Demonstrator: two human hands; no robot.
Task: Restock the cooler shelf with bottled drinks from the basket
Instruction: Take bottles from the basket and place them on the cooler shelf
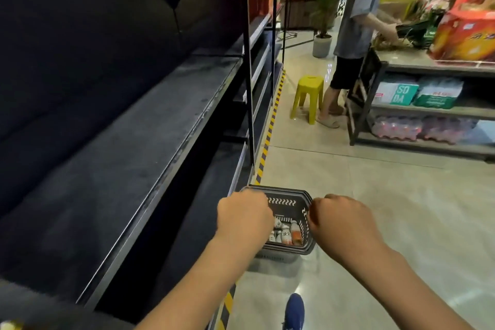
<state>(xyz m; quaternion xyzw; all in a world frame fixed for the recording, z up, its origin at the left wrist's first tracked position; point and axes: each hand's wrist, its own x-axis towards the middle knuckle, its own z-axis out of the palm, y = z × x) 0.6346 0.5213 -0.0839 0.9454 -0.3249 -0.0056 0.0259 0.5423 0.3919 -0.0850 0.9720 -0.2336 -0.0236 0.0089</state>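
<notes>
Both our left hand (242,215) and right hand (338,218) curl their fingers round the basket (283,202) rim. We see bottles (287,234) inside it, above the pale tiled floor (388,209), beside the dark shelf (128,147). A yellow stool (308,96) stands down the aisle.

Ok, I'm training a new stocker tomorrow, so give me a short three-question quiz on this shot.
1. True or false: the basket is empty.
2. What do the left hand and right hand grip? A) a potted plant B) the basket C) a cardboard box
3. Fill in: the plastic stool further down the aisle is ___ in colour.

Key: 1 false, bottles lie in it; 2 B; 3 yellow.
</notes>
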